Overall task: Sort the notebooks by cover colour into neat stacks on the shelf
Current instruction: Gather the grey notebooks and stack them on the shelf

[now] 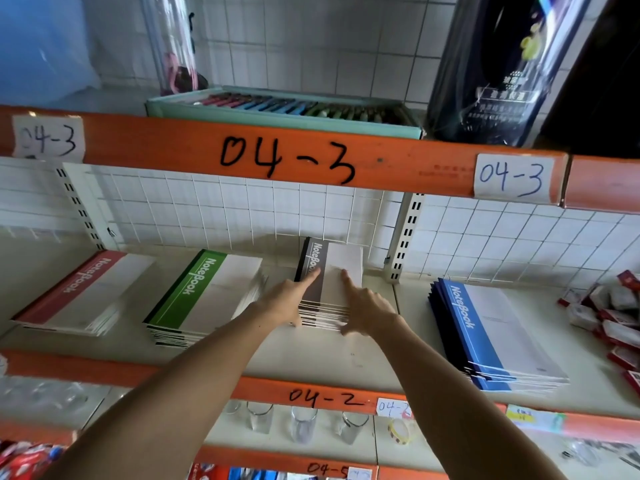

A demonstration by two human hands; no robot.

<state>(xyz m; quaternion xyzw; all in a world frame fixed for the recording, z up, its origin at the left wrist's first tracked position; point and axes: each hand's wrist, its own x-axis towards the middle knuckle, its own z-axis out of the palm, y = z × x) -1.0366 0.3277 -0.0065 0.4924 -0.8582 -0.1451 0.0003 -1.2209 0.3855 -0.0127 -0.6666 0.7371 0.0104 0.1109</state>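
Observation:
Four notebook stacks lie on the white shelf [311, 358]: a red stack [83, 292] at the left, a green stack [204, 296], a grey-brown stack [329, 271] in the middle and a blue stack [485, 334] at the right. My left hand [287, 299] lies against the left side of the grey-brown stack, index finger stretched over its top cover. My right hand [367, 310] rests on the stack's right side, fingers straight on the cover and thumb at the near edge.
An orange beam [277, 157] marked 04-3 runs overhead, with a tray of pens [284, 105] above it. Red and white packets [613, 317] crowd the shelf's right end. Drinking glasses [301, 422] stand on the lower shelf behind the 04-2 beam.

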